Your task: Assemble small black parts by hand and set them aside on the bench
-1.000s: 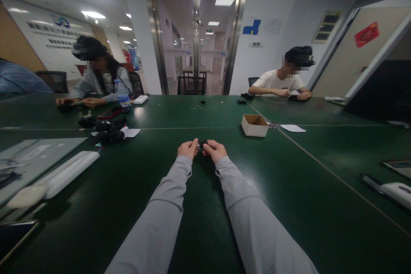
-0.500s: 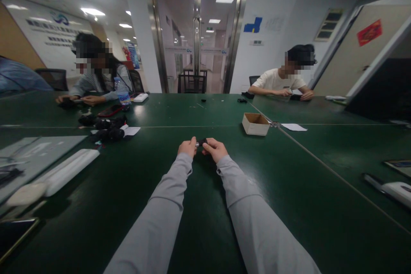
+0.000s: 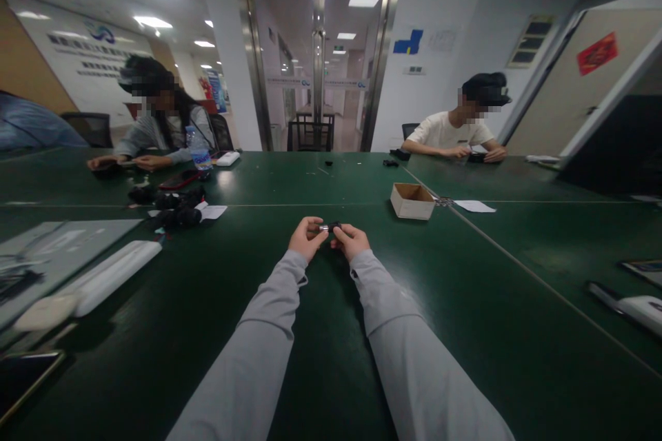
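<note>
A small dark piece with a silvery end (image 3: pixel 329 227) is held between my two hands, a little above the green table (image 3: pixel 331 358). My right hand (image 3: pixel 352 241) pinches its dark end. My left hand (image 3: pixel 307 238) has its thumb and fingertips around the silvery end at the left; whether they press on it is too small to tell. An open cardboard box (image 3: pixel 412 207) stands on the table to the right of my hands.
Black devices (image 3: pixel 178 210) and white paper (image 3: pixel 213 211) lie at the left, near a water bottle (image 3: pixel 199 150). Farther left are a long white case (image 3: pixel 121 272) and a phone (image 3: pixel 28 379). Two people sit across the table. Another white sheet (image 3: pixel 474 206) lies right of the box.
My left hand has opened its thumb and fingers wider around the silvery end. The small piece has shifted slightly right and shows more of its silvery part.
</note>
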A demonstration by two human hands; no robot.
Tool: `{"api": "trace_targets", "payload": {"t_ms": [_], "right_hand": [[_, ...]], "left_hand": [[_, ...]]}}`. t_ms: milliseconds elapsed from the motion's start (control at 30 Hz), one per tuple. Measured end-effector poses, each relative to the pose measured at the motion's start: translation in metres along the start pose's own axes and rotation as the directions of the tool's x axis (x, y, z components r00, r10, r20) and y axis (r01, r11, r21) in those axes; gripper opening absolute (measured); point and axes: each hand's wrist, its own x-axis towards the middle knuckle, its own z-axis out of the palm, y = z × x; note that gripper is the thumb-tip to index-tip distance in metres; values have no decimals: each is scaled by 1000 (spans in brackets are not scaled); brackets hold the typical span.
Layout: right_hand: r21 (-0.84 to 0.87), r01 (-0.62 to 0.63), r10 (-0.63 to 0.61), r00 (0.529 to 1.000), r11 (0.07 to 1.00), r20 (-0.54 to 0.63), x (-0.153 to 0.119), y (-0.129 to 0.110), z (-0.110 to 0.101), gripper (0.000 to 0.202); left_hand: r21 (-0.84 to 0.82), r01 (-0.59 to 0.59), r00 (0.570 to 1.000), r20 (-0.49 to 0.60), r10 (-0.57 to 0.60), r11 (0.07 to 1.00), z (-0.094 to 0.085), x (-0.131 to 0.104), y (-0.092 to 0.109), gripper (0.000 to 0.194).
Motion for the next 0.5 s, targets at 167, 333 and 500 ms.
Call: {"api": "trace_targets", "payload": {"t_ms": [167, 333, 500], "right_hand": [[-26, 7, -7, 1000, 1000, 8, -3, -4, 1, 42], [-94, 46, -37, 995, 995, 95, -8, -10, 3, 41], [-131, 64, -43, 987, 989, 154, -10, -14, 4, 41]], "left_hand": [[13, 23, 1000, -4, -23, 1000, -1, 2, -1, 36], [167, 132, 989, -83, -120, 977, 1, 3, 1, 40], [358, 186, 977, -167, -133, 915, 2, -3, 11, 58]]}}
